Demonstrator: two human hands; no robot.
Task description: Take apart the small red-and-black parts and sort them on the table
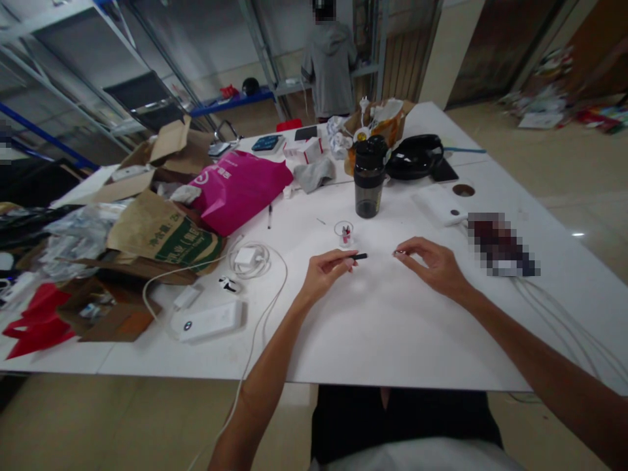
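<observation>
My left hand is closed in a pinch on a short black stick-like piece, whose exact kind I cannot make out. It points right, toward my other hand, a little above the white table. My right hand pinches a tiny shiny piece between thumb and fingertips, too small to name. A gap separates the two held pieces. Just beyond my left hand stands a small clear cup with little pink and dark items in it. Behind it is a dark, see-through bottle with a black lid.
At left are a coiled white cable with charger, a white power bank, a magenta bag and cardboard boxes. A black glossy case lies behind the bottle. A pixelated item is at right. A person stands beyond the table.
</observation>
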